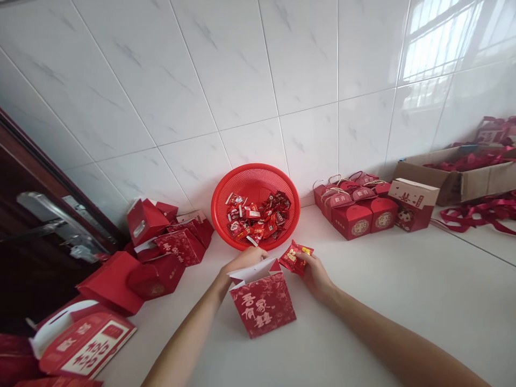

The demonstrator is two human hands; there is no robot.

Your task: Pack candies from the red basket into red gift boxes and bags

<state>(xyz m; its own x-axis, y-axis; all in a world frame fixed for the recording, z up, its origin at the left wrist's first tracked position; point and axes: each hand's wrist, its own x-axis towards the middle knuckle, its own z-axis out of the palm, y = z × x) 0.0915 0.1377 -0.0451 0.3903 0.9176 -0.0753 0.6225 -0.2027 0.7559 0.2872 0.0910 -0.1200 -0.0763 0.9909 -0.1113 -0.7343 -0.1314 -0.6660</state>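
Red boxes (159, 277) piled up on the left, then the left hand (245, 259), partly behind the bag, can't tell if it's gripping anything. Sweets basket (258, 180) just beyond, bag (264, 306) standing in front, red packet (293, 258) pinched in the right hand (316, 277), handled boxes (352, 220) further right.

From here I see one head-worn cam, facing the tiled wall (250, 70) and tipped down at the white table (403, 279), pretty close in.
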